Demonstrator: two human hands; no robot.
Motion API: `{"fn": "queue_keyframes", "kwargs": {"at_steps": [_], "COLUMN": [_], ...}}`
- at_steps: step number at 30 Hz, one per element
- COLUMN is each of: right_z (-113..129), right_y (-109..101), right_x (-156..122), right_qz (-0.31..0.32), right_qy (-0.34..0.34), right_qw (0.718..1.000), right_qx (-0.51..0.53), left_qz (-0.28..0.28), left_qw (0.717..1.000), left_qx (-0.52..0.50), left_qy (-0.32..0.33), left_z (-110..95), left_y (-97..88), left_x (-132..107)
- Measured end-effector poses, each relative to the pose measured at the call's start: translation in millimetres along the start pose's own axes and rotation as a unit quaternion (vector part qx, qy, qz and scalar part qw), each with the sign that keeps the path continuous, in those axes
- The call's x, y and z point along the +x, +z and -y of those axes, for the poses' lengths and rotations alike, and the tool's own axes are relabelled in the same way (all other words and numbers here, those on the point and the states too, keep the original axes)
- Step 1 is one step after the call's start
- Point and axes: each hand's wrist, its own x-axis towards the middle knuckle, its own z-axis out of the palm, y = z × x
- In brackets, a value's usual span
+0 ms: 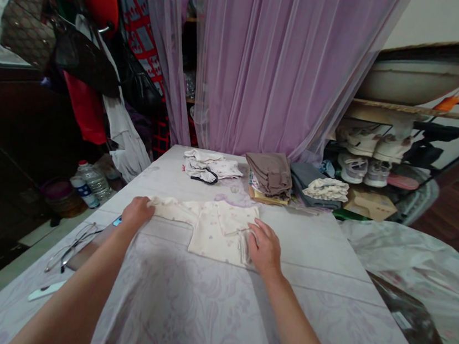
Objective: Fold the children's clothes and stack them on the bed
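Observation:
A small cream top with a faint print (pixel 214 231) lies spread on the pale patterned table cover (pixel 179 305). Its right side is folded over onto the body. My left hand (pixel 137 212) is closed on the end of the garment's left sleeve, which lies stretched out to the left. My right hand (pixel 262 247) rests on the folded right edge of the garment, fingers curled onto the layered cloth.
At the table's far end lie a white crumpled garment (pixel 209 165), a folded brown stack (pixel 269 176) and grey and patterned clothes (pixel 324 189). Glasses (pixel 72 246) lie at the left edge. A purple curtain (pixel 285 61) hangs behind; a shoe rack (pixel 376 156) stands at the right, bottles (pixel 92 180) on the floor at the left.

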Motion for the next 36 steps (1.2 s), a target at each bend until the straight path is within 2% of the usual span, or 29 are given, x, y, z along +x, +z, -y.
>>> {"fn": "queue_keyframes", "kwargs": {"at_steps": [3,5,7,9,10,12,14,15,16,17,18,20,21,23,26,28,31,36], "right_z": [17,34,56,77,86,95,95,92,88,83,79,72,70,66,61,54,40,10], "right_y": [3,10,21,34,40,50,55,56,55,54,51,45,42,34,23,17,8,-8], "right_x": [7,12,19,27,31,37,43,45,48,51,54,65,71,86,106,114,113,98], "right_qz": [0.018,0.055,0.11,0.158,0.173,0.183,0.158,0.136,0.111,0.086,0.063,0.028,0.014,-0.003,-0.007,-0.003,-0.022,-0.114], "right_qy": [0.003,0.012,0.038,0.09,0.121,0.185,0.271,0.324,0.377,0.423,0.458,0.492,0.496,0.492,0.475,0.466,0.468,0.505], "right_qw": [0.999,0.994,0.98,0.953,0.931,0.861,0.769,0.726,0.693,0.67,0.659,0.66,0.666,0.678,0.696,0.707,0.719,0.718], "right_qx": [0.042,0.094,0.159,0.241,0.298,0.437,0.557,0.591,0.605,0.604,0.593,0.567,0.557,0.547,0.538,0.531,0.513,0.464], "left_qz": [-0.092,-0.16,-0.205,-0.202,-0.175,-0.058,0.026,0.04,0.035,0.018,0.002,-0.005,0.007,0.049,0.108,0.127,0.118,0.087], "left_qw": [0.989,0.966,0.931,0.889,0.868,0.819,0.765,0.75,0.752,0.772,0.81,0.901,0.936,0.972,0.982,0.982,0.983,0.976], "left_qx": [-0.112,-0.2,-0.278,-0.354,-0.393,-0.478,-0.555,-0.585,-0.599,-0.591,-0.554,-0.412,-0.33,-0.199,-0.105,-0.076,-0.059,-0.048], "left_qy": [0.007,0.038,0.118,0.21,0.249,0.313,0.325,0.305,0.273,0.233,0.194,0.138,0.122,0.112,0.115,0.118,0.129,0.192], "left_z": [-16,-37,-65,-96,-112,-136,-148,-148,-145,-139,-132,-115,-108,-99,-101,-108,-120,-141], "left_y": [0.5,0.8,2.4,4.9,5.9,6.0,3.5,1.9,0.7,0.5,1.6,7.9,12.6,22.7,32.2,33.2,30.7,29.1], "left_x": [-3,-9,-22,-40,-50,-67,-77,-78,-79,-78,-78,-81,-85,-95,-112,-119,-126,-141]}}
